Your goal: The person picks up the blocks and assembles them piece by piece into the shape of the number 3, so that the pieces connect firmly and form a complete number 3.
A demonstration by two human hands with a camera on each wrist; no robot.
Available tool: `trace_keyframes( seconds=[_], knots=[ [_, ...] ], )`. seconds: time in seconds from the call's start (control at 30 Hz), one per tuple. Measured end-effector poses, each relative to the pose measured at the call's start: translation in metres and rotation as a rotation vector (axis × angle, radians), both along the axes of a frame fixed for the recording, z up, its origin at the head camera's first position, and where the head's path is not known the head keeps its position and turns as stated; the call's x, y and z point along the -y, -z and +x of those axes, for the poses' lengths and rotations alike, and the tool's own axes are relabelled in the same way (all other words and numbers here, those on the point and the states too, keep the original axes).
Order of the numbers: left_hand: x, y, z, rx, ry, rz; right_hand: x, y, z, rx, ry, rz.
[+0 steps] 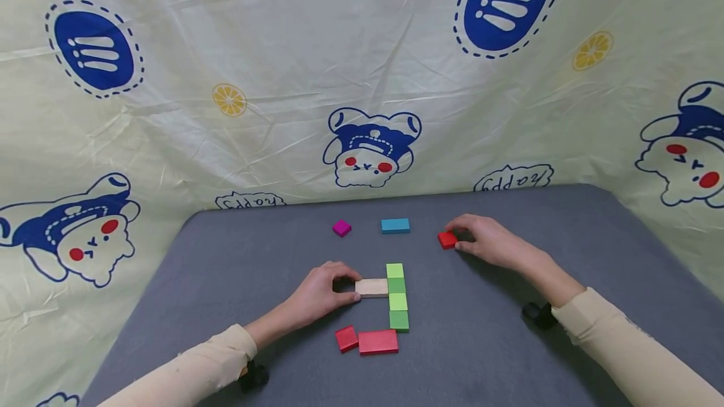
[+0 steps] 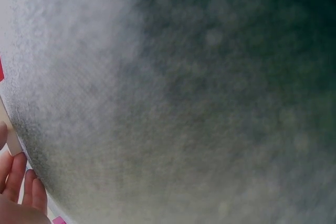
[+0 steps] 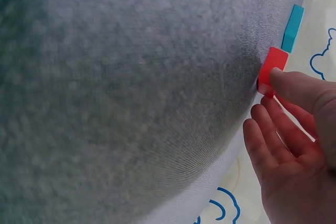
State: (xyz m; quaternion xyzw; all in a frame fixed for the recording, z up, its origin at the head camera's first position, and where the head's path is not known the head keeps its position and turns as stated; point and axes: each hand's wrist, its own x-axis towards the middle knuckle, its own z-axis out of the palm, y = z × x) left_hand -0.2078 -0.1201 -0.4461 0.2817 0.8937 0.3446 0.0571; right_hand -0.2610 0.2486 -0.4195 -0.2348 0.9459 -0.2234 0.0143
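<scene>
My left hand [image 1: 327,286] grips the left end of a pale wooden block [image 1: 371,288] between thumb and fingers. That block's right end meets a column of green blocks [image 1: 398,302], which alternate in light and darker shades. Farther back on the right, my right hand [image 1: 488,240] pinches a small red block [image 1: 447,240] at the table surface. The right wrist view shows the thumb against this red block [image 3: 272,69], the other fingers partly behind it. In the left wrist view only the fingertips of the left hand [image 2: 21,187] and a sliver of the wooden block [image 2: 11,137] appear.
A longer red block [image 1: 378,342] and a smaller red block [image 1: 347,338] lie near the column's front end. Toward the back are a magenta block [image 1: 342,228] and a blue block [image 1: 395,226]. A printed curtain [image 1: 283,137] hangs behind the grey table [image 1: 237,256].
</scene>
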Motion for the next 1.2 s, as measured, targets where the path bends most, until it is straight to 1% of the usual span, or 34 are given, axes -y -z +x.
trace_keyframes(
  seconds=[0.2,0.37,0.7,1.0,1.2],
  knots=[
    [-0.001,0.0,-0.001,-0.01,0.008,0.004,0.002,0.004,-0.002,0.023,0.013,0.009],
    [-0.001,0.0,-0.001,-0.013,0.012,0.001,0.006,0.006,-0.001,0.034,0.019,-0.001],
    [0.0,0.0,-0.001,-0.012,0.014,0.001,0.027,0.003,0.004,-0.002,-0.036,-0.017],
    [-0.001,0.0,-0.001,0.005,0.0,-0.016,0.046,-0.001,0.009,0.002,-0.068,-0.028],
    [-0.001,0.001,-0.002,-0.008,0.009,-0.015,0.061,-0.003,0.011,0.012,-0.093,-0.021]
  ],
)
